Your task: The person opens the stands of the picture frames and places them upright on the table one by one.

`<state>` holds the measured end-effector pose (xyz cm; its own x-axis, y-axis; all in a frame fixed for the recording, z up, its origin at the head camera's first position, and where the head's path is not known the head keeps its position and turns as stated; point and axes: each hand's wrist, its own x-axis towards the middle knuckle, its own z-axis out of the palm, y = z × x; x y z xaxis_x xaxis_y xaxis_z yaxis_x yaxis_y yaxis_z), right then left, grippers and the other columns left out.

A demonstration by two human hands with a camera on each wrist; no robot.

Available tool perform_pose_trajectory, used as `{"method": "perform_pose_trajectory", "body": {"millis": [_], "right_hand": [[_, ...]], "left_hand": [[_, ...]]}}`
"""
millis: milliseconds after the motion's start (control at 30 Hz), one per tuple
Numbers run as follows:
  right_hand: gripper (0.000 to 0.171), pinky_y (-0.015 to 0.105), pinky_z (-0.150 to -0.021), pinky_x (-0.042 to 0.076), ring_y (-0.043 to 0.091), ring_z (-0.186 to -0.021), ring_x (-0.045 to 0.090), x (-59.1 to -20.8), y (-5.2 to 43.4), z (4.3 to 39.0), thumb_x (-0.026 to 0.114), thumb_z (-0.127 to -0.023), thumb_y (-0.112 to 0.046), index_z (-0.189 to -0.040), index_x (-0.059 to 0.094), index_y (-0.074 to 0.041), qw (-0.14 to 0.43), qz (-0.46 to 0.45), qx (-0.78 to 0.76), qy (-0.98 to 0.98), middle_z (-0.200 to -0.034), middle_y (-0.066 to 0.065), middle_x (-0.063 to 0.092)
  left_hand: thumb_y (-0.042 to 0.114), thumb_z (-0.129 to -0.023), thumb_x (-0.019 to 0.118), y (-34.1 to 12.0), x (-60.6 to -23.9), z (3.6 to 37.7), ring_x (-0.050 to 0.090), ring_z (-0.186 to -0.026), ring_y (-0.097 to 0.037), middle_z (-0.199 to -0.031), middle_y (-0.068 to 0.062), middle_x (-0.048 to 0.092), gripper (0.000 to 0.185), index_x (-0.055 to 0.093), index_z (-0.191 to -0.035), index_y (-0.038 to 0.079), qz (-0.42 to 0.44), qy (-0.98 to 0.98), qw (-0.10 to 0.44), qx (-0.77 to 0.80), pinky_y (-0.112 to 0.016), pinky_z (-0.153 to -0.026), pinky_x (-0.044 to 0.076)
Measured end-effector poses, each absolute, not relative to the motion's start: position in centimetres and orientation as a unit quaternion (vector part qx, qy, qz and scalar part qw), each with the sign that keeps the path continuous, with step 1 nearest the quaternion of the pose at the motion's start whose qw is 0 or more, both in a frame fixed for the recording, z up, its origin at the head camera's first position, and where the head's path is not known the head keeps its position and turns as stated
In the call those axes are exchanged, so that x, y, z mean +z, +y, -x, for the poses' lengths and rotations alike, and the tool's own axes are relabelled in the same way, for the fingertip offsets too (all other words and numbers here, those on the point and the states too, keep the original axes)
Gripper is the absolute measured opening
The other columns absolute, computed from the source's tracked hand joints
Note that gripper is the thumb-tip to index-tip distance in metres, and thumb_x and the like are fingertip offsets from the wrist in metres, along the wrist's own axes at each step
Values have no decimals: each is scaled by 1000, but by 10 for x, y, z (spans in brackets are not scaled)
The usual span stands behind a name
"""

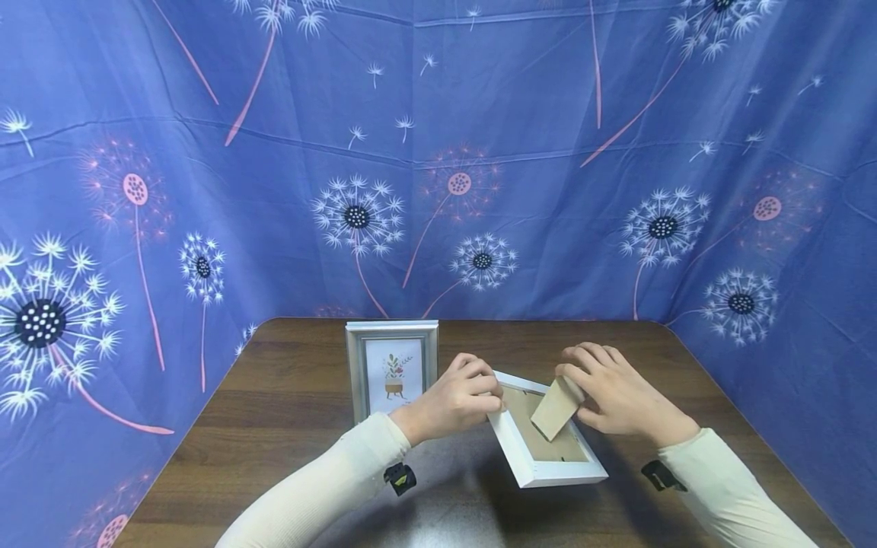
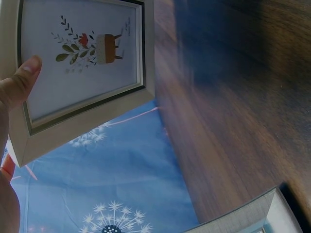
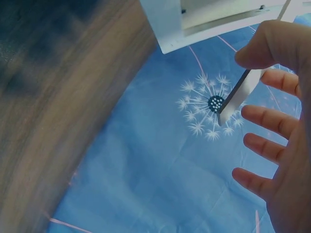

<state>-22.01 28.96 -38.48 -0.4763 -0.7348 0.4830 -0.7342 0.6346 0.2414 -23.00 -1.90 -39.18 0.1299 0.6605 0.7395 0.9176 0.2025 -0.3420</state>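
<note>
A white picture frame [image 1: 510,449] is held tilted above the table, its brown backing board [image 1: 524,426] facing the head camera. My left hand [image 1: 455,399] grips the frame's left edge; in the left wrist view its thumb [image 2: 26,77] lies on the front, by a print of a potted plant [image 2: 92,53]. An easel leg [image 1: 556,411] stands out from the backing. My right hand [image 1: 620,392] pinches that leg near its free end between thumb and forefinger. In the right wrist view the other fingers [image 3: 267,121] are spread apart beside the leg [image 3: 243,94].
A second, silvery picture frame [image 1: 358,373] with a similar plant print stands upright at the back, left of my hands. The brown wooden table [image 1: 274,426] is bordered by blue dandelion-print cloth [image 1: 548,99] behind and at both sides. Dark cameras sit at both wrists.
</note>
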Motion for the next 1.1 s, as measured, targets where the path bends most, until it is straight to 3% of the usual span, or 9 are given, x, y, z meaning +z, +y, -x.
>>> {"method": "perform_pose_trajectory", "body": {"millis": [1100], "right_hand": [[53, 57, -83, 41, 39, -109, 51, -377, 292, 215, 68, -57, -21, -109, 61, -12, 304, -417, 3, -856, -117, 16, 58]], "left_hand": [[5, -76, 80, -20, -394, 231, 59, -90, -15, -87, 6, 64, 19, 67, -82, 18, 612, -646, 432, -149, -34, -88, 44]]}}
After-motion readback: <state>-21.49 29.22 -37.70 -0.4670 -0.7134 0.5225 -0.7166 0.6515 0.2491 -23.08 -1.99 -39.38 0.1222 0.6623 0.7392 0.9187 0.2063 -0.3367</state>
